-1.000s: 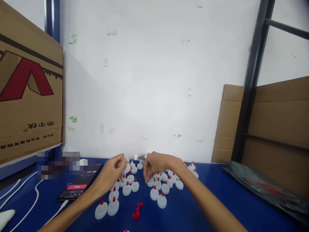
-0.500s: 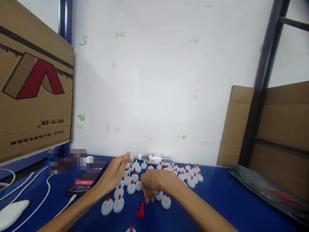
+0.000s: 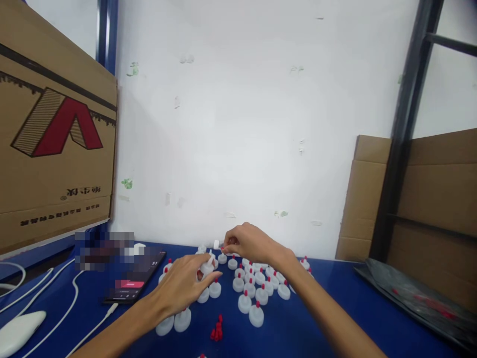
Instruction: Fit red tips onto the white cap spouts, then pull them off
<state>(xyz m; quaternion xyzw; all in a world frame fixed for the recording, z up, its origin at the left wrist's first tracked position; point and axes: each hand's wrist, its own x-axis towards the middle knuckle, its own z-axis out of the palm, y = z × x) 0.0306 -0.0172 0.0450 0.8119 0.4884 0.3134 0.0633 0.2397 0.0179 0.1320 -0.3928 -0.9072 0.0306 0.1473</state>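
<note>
We note a white cap [image 3: 206, 267] pinched in the fingertips of the left hand [image 3: 185, 286], held low over the near-left part of the cluster of caps [image 3: 257, 291] on the blue table [image 3: 335, 308]. The right hand [image 3: 249, 243] is curled, thumb and forefinger closed on a small red tip [image 3: 222, 249] at the back of the cluster (partly hidden by the fingers). Most caps stand upright, each with a red tip on top. A loose heap of red tips [image 3: 216, 330] lies near the front, apart from the caps. Left of the hands: a phone [image 3: 136, 283], white cables [image 3: 70, 303], a white mouse [image 3: 18, 330]. A carton [image 3: 55, 144] stands at far left, flat cardboard [image 3: 428, 194] at right.
</note>
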